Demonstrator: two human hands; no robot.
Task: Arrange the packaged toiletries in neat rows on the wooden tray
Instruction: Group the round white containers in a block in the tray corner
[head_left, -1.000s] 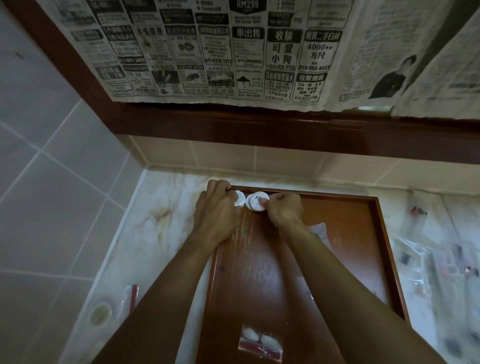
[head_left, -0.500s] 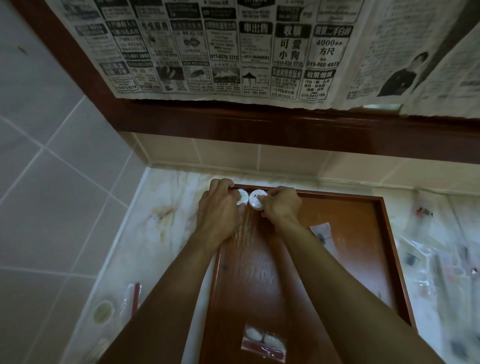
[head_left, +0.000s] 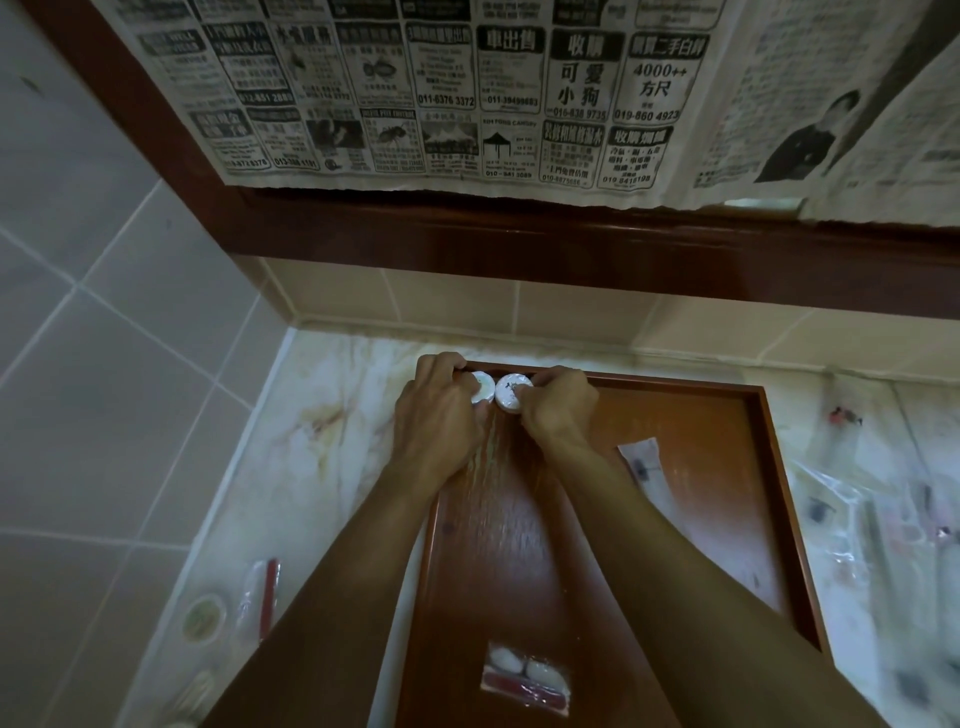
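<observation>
A reddish wooden tray (head_left: 779, 499) lies on the marble counter. At its far left corner two small round white soap packets sit side by side. My left hand (head_left: 436, 421) grips the left soap packet (head_left: 483, 391). My right hand (head_left: 558, 408) pinches the right soap packet (head_left: 511, 396). Further right on the tray lies a flat clear sachet (head_left: 643, 462). A clear packet with two white pads and a red strip (head_left: 524, 675) lies at the tray's near edge, between my forearms.
Left of the tray the counter holds a red-handled wrapped item (head_left: 262, 597) and a round green-labelled packet (head_left: 204, 618). Several clear wrapped toiletries (head_left: 872, 525) lie right of the tray. The tiled wall and a dark wooden ledge hung with newspaper (head_left: 467, 93) stand close behind.
Both hands have pushed the two round packets a little farther back, against the tray's far rim. The camera has tilted slightly.
</observation>
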